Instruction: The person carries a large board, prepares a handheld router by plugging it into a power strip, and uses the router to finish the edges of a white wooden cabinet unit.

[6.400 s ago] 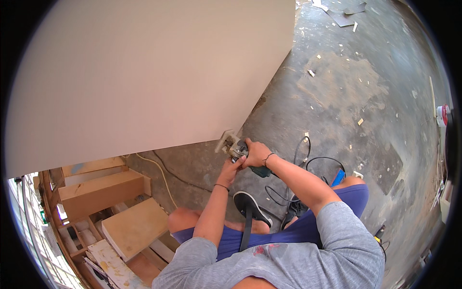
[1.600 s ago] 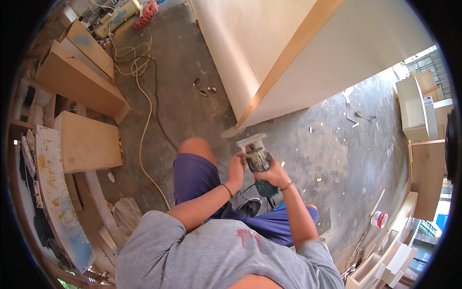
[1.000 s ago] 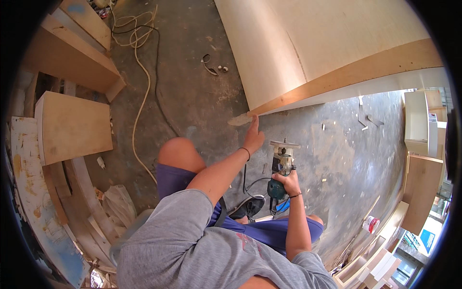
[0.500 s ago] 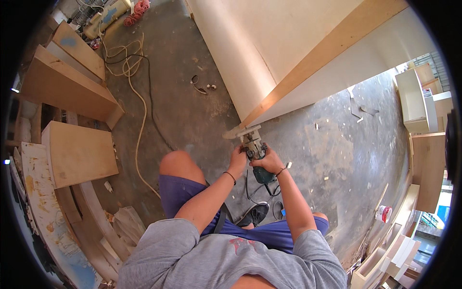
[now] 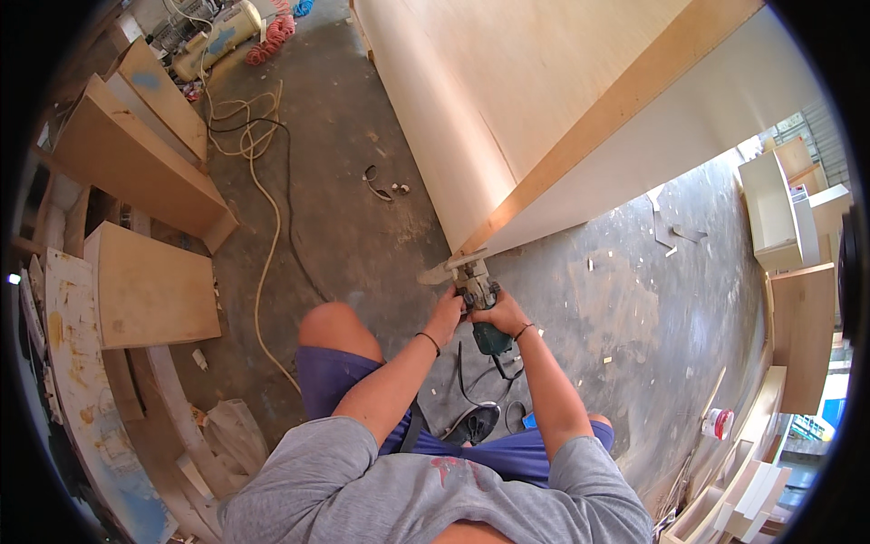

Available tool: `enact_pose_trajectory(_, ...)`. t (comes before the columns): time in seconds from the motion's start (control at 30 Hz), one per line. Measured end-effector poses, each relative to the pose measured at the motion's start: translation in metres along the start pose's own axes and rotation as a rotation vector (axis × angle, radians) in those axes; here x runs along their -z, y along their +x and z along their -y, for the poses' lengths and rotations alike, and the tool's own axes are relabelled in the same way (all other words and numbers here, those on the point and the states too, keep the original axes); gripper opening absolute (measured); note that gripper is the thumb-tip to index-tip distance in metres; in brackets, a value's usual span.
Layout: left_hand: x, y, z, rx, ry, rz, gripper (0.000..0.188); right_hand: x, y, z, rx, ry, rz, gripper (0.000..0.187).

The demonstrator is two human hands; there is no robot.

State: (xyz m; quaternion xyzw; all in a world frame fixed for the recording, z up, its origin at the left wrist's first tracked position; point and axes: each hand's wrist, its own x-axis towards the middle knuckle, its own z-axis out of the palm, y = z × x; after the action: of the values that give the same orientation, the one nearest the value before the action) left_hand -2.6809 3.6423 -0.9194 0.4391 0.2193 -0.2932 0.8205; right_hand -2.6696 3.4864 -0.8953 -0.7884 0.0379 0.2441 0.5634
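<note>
Both my hands are closed round a trim router (image 5: 492, 337) with a dark green body and a pale metal base. My left hand (image 5: 445, 319) grips its left side by the base. From the right, my right hand (image 5: 504, 314) wraps the upper body. The router's base lies at the near end of a wooden edge strip (image 5: 553, 177) on a large pale cabinet panel (image 5: 489, 109). Whether the base touches the wood I cannot tell, and the bit is hidden. A black cord runs from the router's rear down toward my shoe.
Pale and black cables (image 5: 272, 236) snake over the floor at left, by wooden box panels (image 5: 154, 286). An air compressor (image 5: 217, 38) and a red coiled hose (image 5: 274, 38) are at far left. Wood offcuts litter the floor; a white-and-red tub (image 5: 718, 423) stands at right.
The view has shifted a little, so the panel and floor items sit slightly lower. The router's body has swung slightly left at its rear, with both hands still on it.
</note>
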Motion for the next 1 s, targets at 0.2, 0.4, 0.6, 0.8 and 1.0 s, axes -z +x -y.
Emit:
enact_pose_trajectory(0.2, -0.004, 0.001, -0.004, 0.0, 0.07, 0.022, 0.061, 0.007, -0.001, 0.004, -0.093, -0.056, -0.023, 0.082)
enact_pose_trajectory(0.4, 0.007, 0.014, 0.008, -0.108, 0.167, 0.105, 0.071, 0.005, -0.006, 0.019, -0.001, 0.04, -0.003, 0.065)
enact_pose_trajectory(0.6, -0.004, 0.001, -0.009, -0.155, 0.214, 0.15, 0.068, 0.01, -0.009, 0.023, 0.02, 0.061, 0.009, 0.063)
enact_pose_trajectory(0.8, -0.011, -0.012, -0.026, -0.155, 0.29, 0.156, 0.064, 0.014, -0.019, 0.045, 0.007, 0.096, 0.013, 0.059)
enact_pose_trajectory(1.0, -0.027, -0.032, -0.049, -0.17, 0.31, 0.165, 0.061, 0.02, -0.038, 0.088, -0.062, 0.091, 0.033, 0.064)
